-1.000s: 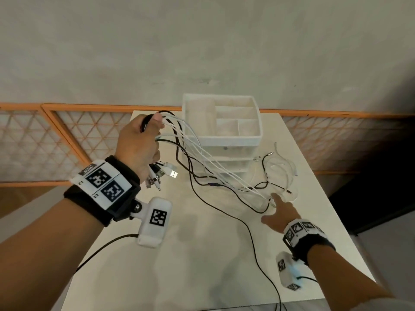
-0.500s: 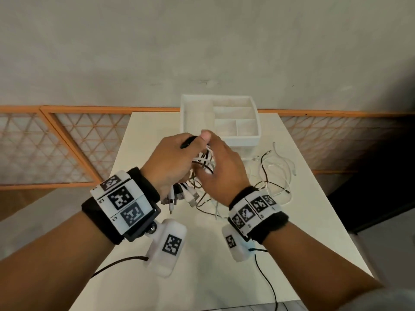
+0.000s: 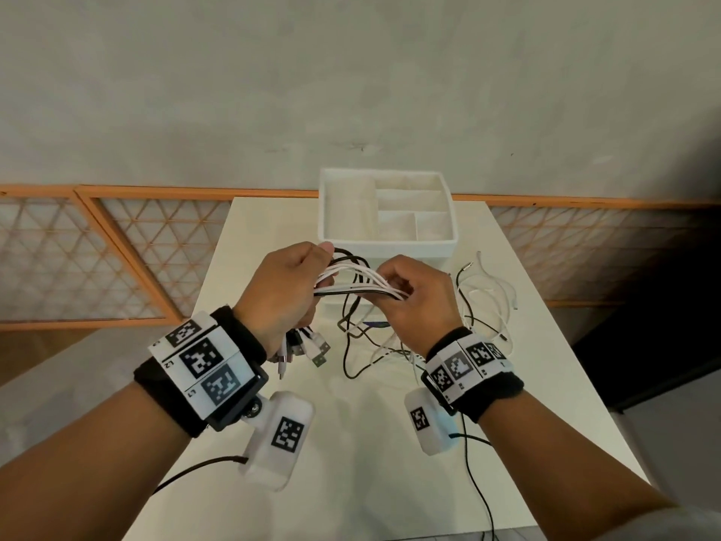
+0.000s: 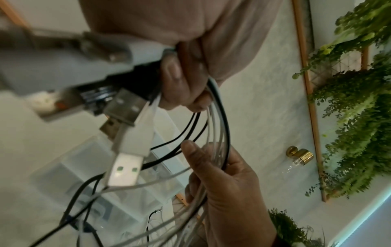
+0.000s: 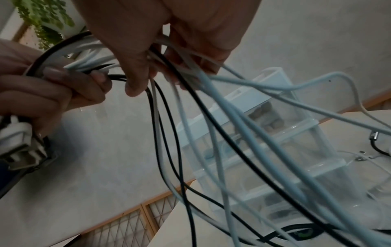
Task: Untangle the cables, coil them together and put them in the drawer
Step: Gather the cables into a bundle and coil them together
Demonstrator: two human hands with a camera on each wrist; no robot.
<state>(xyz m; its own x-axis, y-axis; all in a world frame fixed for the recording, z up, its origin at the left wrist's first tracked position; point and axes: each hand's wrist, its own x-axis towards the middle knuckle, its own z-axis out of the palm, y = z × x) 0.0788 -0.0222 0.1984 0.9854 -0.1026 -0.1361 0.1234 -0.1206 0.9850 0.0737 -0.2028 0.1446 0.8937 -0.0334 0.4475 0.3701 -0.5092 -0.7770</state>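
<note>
A bundle of white and black cables [image 3: 357,283] stretches between both hands above the table. My left hand [image 3: 286,290] grips one end of the bundle, with several USB plugs [image 3: 312,347] hanging below the fist [image 4: 127,150]. My right hand [image 3: 413,294] has its fingers curled round the same strands [image 5: 190,70] a short way to the right. The loose cable ends [image 3: 483,298] trail onto the table at the right. Behind the hands stands the white drawer unit [image 3: 386,244], its clear drawers [image 5: 285,150] appearing closed.
The white table [image 3: 351,462] runs toward me, with its right edge near the loose ends. The unit's top tray [image 3: 390,212] has several compartments. An orange lattice railing [image 3: 117,247] and a grey wall lie behind. A thin black sensor lead [image 3: 476,482] hangs from my right wrist.
My right hand came up from the table to the bundle and now holds it. The hands have since drawn a little apart, stretching the cables between them.
</note>
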